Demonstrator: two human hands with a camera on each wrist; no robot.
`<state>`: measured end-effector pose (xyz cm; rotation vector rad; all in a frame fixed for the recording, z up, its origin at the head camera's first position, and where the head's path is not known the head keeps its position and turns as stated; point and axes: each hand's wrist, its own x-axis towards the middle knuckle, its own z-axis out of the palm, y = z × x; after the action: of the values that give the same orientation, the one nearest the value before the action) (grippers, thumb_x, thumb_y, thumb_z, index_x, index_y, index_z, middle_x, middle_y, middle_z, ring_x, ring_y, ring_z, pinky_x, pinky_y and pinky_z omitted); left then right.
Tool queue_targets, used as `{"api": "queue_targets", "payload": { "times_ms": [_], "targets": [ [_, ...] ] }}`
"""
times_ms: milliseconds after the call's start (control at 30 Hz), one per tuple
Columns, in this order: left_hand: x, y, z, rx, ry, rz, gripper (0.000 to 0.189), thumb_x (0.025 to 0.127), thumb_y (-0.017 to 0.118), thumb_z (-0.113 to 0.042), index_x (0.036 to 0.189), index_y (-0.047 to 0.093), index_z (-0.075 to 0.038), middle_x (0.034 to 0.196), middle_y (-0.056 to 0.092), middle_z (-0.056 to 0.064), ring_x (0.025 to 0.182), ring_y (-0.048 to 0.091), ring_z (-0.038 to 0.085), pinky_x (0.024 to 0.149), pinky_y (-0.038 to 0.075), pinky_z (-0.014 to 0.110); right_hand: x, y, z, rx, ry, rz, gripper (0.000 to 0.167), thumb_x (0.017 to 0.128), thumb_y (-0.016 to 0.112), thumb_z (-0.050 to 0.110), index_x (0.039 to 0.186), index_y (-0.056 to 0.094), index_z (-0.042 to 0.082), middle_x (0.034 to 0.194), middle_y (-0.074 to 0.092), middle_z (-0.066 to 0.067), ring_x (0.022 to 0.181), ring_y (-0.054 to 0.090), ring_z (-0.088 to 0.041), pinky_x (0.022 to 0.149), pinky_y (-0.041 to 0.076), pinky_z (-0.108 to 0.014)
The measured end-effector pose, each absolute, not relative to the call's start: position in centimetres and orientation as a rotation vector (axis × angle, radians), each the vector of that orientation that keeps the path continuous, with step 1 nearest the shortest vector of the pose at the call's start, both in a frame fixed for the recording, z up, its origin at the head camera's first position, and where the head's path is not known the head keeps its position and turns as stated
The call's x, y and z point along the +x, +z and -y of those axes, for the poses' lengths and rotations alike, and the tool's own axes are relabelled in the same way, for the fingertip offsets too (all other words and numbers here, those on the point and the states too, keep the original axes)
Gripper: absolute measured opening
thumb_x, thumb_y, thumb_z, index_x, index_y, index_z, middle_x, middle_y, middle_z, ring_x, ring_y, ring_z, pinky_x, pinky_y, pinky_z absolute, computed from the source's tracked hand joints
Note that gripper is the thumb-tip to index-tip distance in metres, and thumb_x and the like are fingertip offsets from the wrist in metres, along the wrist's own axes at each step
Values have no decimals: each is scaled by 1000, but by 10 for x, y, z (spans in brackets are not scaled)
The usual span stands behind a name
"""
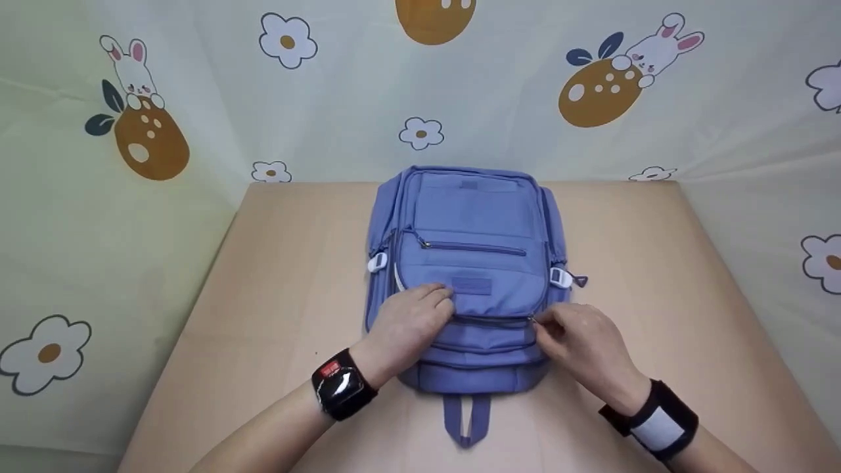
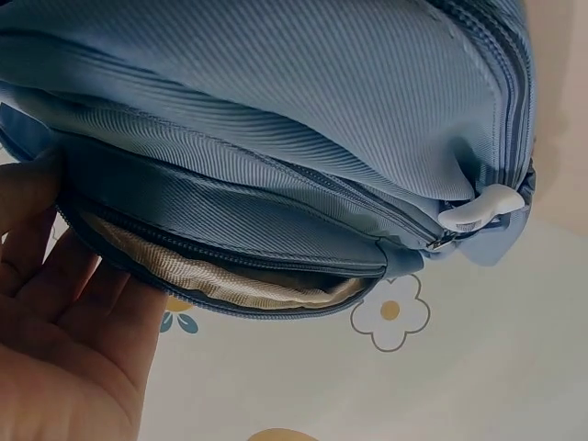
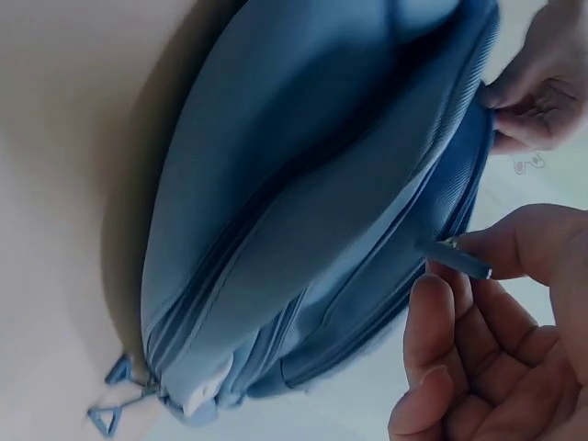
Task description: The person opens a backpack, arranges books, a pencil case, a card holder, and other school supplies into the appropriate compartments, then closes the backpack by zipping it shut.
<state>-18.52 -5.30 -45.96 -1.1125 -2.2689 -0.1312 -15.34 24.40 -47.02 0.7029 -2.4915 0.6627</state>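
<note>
A blue backpack (image 1: pixel 474 213) lies front side up on the table, its loop handle (image 1: pixel 477 424) toward me. My left hand (image 1: pixel 409 323) pinches the edge of its front pocket between thumb and fingers. That pocket gapes in the left wrist view, where its beige lining (image 2: pixel 216 276) shows. At the pocket's right end, my right hand (image 1: pixel 589 345) pinches a zipper pull (image 3: pixel 466 261) between thumb and finger. The pull's tab sticks out past the fingertips in the right wrist view.
White buckles (image 1: pixel 560 277) sit on both sides of the backpack, and a triangular zipper pull (image 1: pixel 580 281) hangs at the right. A shorter zipper (image 1: pixel 473 248) crosses the upper front. Printed cloth (image 1: pixel 355 85) encloses the table (image 1: pixel 289 263) at the back and sides.
</note>
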Motion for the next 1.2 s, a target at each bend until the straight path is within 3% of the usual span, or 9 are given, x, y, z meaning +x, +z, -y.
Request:
{"api": "queue_targets", "payload": {
  "times_ms": [600, 800, 967, 1200],
  "targets": [
    [-184, -463, 52, -1089, -162, 2283, 9, 89, 70, -1, 91, 71, -10, 110, 75, 3, 105, 69, 20, 88, 57, 30, -153, -463, -186, 813, 697, 2554, 7, 82, 78, 10, 84, 72, 15, 72, 63, 9, 63, 56, -5, 57, 49, -25],
    [-184, -463, 52, -1091, -157, 2280, 12, 87, 69, 2, 91, 72, -9, 110, 75, 4, 106, 69, 21, 91, 56, 32, -157, -461, -173, 826, 648, 2557, 9, 85, 78, 13, 82, 70, 17, 70, 60, 11, 62, 56, -7, 57, 49, -28],
    [-185, -461, 58, -1131, -185, 2260, 7, 92, 69, -6, 96, 72, -10, 113, 74, 5, 108, 69, 22, 92, 56, 32, -158, -461, -176, 824, 654, 2581, 5, 87, 76, 14, 86, 72, 14, 73, 64, 9, 63, 57, -7, 57, 50, -28],
    [-195, -459, 87, -1238, -287, 2196, 13, 96, 67, -6, 107, 73, -6, 118, 72, 11, 113, 66, 28, 104, 50, 41, -157, -461, -186, 810, 631, 2568, 5, 88, 74, 13, 86, 70, 13, 73, 62, 10, 63, 56, -6, 57, 49, -27]
  ]
}}
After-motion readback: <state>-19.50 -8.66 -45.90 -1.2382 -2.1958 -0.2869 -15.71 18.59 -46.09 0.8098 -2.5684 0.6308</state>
